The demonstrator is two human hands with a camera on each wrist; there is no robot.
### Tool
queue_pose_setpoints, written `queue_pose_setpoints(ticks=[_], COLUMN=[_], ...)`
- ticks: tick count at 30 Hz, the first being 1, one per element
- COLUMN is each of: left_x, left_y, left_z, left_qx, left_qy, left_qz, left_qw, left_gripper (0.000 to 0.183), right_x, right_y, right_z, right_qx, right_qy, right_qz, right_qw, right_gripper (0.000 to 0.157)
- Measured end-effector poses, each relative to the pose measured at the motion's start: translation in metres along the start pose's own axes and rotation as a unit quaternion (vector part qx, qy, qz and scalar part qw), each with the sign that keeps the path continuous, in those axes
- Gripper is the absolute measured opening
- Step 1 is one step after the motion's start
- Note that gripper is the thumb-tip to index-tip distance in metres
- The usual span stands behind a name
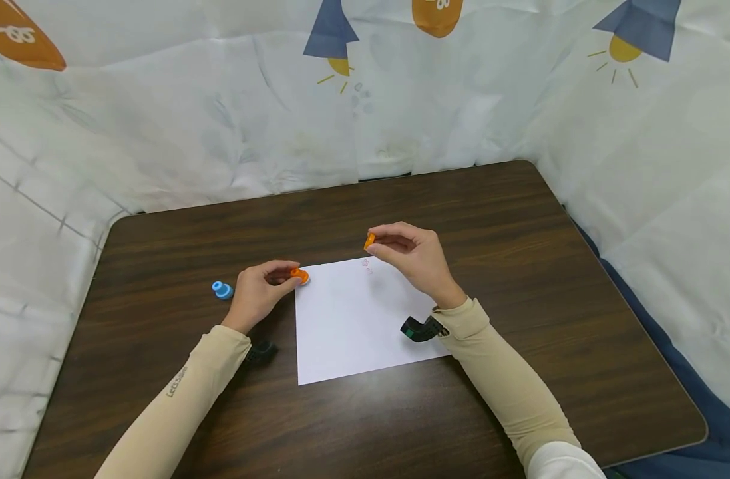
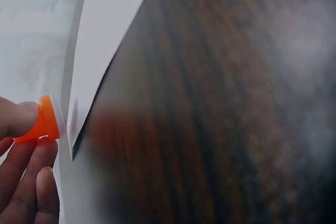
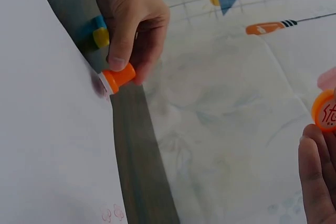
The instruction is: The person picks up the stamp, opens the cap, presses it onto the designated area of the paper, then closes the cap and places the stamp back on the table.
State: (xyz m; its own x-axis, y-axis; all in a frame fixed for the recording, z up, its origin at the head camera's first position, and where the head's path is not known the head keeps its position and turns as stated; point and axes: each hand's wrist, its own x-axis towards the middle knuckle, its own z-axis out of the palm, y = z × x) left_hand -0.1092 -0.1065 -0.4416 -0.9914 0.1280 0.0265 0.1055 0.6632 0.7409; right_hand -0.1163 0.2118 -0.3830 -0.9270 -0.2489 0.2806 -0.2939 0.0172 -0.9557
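My left hand (image 1: pixel 258 293) pinches an orange stamp (image 1: pixel 300 275) between thumb and fingers. The stamp's white end is right at the far left corner of a white sheet of paper (image 1: pixel 341 332); the left wrist view shows that end beside the corner. Above the sheet's far edge, my right hand (image 1: pixel 414 256) holds a small orange round piece (image 1: pixel 369 241) by the fingertips. Red characters mark its pale flat face, partly cut off in the right wrist view. Small red outlines (image 3: pixel 113 213) are printed near the paper's far edge.
A blue stamp (image 1: pixel 222 290) stands on the dark wooden table (image 1: pixel 520 266), left of my left hand. Something yellow (image 3: pixel 101 38) shows next to it in the right wrist view. White patterned cloth (image 1: pixel 221 133) hangs around the table's far and side edges.
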Motion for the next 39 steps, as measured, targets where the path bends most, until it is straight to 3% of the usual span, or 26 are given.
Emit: queue_pose_setpoints(ticks=[15,28,39], left_x=[-0.0033,-0.0039,-0.0014], left_y=[0.0047,0.0054,0.0043], left_z=[0.0024,0.0037,0.0036], left_qx=[0.048,0.047,0.046], left_qy=[0.005,0.006,-0.01], left_qz=[0.022,0.042,0.031], left_qw=[0.9986,0.998,0.9984], left_gripper=[0.032,0.03,0.029], right_x=[0.0001,0.0,-0.0002], right_y=[0.0004,0.0,-0.0007], right_z=[-0.0001,-0.0003,0.0001], right_qx=[0.007,0.009,0.0], right_qy=[-0.002,-0.004,-0.002], right_qz=[-0.002,0.002,0.012], right_qw=[1.0,1.0,1.0], right_gripper=[0.03,0.031,0.031])
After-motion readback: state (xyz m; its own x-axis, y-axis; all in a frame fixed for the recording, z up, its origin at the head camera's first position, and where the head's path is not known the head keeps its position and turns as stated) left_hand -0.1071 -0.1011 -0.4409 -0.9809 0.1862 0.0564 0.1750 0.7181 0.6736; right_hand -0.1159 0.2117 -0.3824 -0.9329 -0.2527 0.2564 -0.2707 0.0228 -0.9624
